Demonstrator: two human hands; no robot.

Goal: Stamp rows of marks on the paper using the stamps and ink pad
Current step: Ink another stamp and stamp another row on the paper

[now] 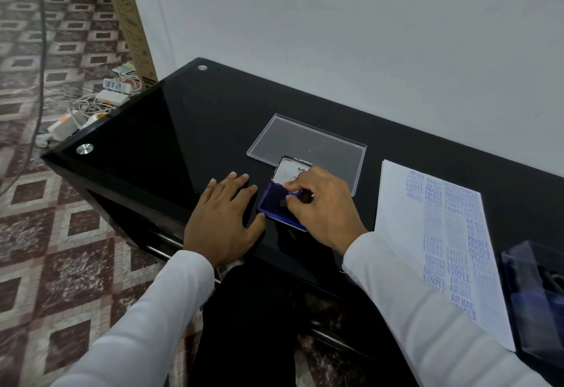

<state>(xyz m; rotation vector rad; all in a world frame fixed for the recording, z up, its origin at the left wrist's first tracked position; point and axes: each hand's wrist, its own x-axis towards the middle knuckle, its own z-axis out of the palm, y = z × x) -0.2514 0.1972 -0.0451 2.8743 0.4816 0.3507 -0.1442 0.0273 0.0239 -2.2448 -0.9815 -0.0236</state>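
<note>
Gleaming black table (171, 130) (patterned floor (61, 234)).

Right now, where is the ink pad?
In the head view the ink pad lies open on the black table between the two hands, under the right hand, left of the paper.

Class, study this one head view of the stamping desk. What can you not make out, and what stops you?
- Stamp: hidden under the right hand on the ink pad; its wording unseen.
- Pad lid label: partly covered by fingers, print too small.
- Dark tray: cut off by the right edge; contents unclear.
- Paper: faint marks, blurred and overlapping.
</note>
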